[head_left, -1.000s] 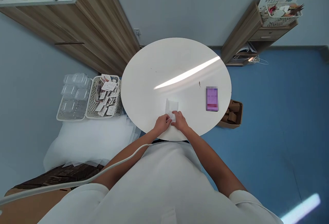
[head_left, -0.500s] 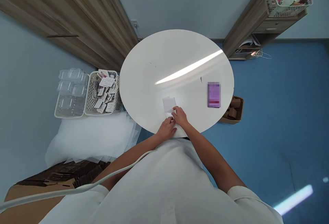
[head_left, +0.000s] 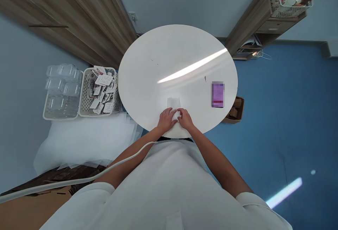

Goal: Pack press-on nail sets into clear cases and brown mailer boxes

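Observation:
A small, thin white sheet or pouch (head_left: 173,102), slightly see-through, lies flat near the front edge of the round white table. Its near end is between my two hands. My left hand (head_left: 166,120) has its fingers curled onto the left side of that end. From the right, my right hand (head_left: 185,118) pinches the other side with bent fingers. Whether anything is inside the white piece I cannot tell. Farther right on the table (head_left: 148,82) is a purple, blurred-out flat item (head_left: 218,95), apart from both hands.
Left of the table stand a white basket of printed cards (head_left: 118,98) and a tray of clear plastic boxes (head_left: 61,101). White sheets (head_left: 87,138) are stacked below them. A cardboard box (head_left: 239,112) sits at right. A white cable (head_left: 92,178) crosses my left arm.
My left hand has moved up and forward, now level with my right hand at the white piece. The right hand stays nearly in place. The whole view has shifted slightly.

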A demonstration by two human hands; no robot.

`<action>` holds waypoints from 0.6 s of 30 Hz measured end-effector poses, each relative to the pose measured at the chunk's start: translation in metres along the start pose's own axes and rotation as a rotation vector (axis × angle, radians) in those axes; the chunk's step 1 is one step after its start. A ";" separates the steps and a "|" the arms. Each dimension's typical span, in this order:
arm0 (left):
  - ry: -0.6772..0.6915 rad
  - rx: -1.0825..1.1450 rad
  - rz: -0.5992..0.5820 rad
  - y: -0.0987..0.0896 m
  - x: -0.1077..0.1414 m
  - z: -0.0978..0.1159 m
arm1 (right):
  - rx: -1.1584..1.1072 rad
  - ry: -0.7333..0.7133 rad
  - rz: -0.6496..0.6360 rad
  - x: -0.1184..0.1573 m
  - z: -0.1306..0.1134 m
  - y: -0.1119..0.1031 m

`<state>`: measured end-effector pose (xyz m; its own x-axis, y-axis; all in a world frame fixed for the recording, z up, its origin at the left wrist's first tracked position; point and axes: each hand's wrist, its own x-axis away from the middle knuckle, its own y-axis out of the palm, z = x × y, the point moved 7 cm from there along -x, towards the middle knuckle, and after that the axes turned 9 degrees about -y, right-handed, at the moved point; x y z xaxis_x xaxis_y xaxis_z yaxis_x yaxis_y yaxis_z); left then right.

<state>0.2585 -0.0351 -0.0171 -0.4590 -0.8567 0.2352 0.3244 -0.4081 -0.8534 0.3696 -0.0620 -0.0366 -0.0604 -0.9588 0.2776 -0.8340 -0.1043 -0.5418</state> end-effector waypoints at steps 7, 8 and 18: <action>0.069 0.012 -0.048 -0.001 0.003 -0.001 | 0.311 -0.294 -0.050 0.026 -0.023 0.001; 0.067 0.015 -0.052 -0.001 0.003 -0.002 | 0.392 -0.340 -0.070 0.027 -0.027 0.003; 0.180 0.156 -0.128 -0.009 0.001 -0.016 | 0.727 -0.391 -0.231 0.001 -0.031 0.017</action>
<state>0.2416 -0.0276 -0.0167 -0.6397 -0.7308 0.2380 0.3712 -0.5649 -0.7369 0.3382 -0.0569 -0.0213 0.3726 -0.9008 0.2230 -0.2350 -0.3241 -0.9164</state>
